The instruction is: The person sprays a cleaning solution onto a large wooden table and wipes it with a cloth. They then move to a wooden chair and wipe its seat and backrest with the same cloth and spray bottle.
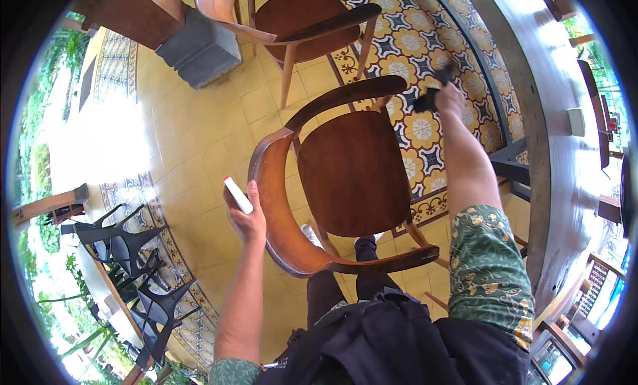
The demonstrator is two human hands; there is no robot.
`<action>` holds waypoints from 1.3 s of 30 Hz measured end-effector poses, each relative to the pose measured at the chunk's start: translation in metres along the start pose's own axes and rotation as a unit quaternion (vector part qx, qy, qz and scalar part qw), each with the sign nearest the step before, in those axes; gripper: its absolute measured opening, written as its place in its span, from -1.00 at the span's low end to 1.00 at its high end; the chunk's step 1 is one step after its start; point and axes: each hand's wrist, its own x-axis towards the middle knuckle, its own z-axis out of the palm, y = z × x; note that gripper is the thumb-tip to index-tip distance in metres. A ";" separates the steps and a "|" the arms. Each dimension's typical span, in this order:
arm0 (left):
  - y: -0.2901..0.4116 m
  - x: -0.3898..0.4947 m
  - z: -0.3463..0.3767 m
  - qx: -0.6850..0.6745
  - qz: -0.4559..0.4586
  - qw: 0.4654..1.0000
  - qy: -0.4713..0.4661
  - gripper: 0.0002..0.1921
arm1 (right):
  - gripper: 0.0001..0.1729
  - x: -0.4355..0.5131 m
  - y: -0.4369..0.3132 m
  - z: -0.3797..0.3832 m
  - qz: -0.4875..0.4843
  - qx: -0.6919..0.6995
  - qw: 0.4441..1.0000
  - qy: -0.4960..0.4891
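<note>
My left hand [249, 218] holds a slim white object with a red tip [238, 195], close to the outer side of a wooden chair's curved backrest [279, 205]. This chair, with its brown seat [355, 173], stands directly before me. Farther right and forward, my right hand [451, 99] is stretched out over the patterned tiles, gripping a blurred black object [427, 99] whose kind I cannot tell. A second wooden chair [304, 21] stands beyond the first.
A long table [553, 185] runs along the right side, with a dark metal frame [513, 160] beneath. At upper left, a wooden post stands on a grey block base [204, 51]. Several black chairs [129, 250] are grouped at lower left beside a tabletop.
</note>
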 end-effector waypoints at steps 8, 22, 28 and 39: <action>-0.021 -0.004 0.009 0.009 0.041 0.999 0.033 -0.18 | -0.68 -0.304 0.053 -0.004 -0.091 0.190 0.935 -0.285; 0.063 -0.086 0.071 -0.156 -0.166 0.971 -0.072 0.03 | -0.61 -0.360 0.184 -0.029 -0.205 -0.038 0.812 -0.545; 0.161 -0.172 0.174 -0.049 -0.119 0.986 -0.108 0.17 | -0.59 -0.273 0.316 -0.062 -0.095 -0.076 0.860 -0.496; 0.285 -0.275 0.267 -0.065 -0.040 0.957 -0.280 0.06 | -0.52 -0.219 0.456 -0.092 0.090 -0.090 0.922 -0.367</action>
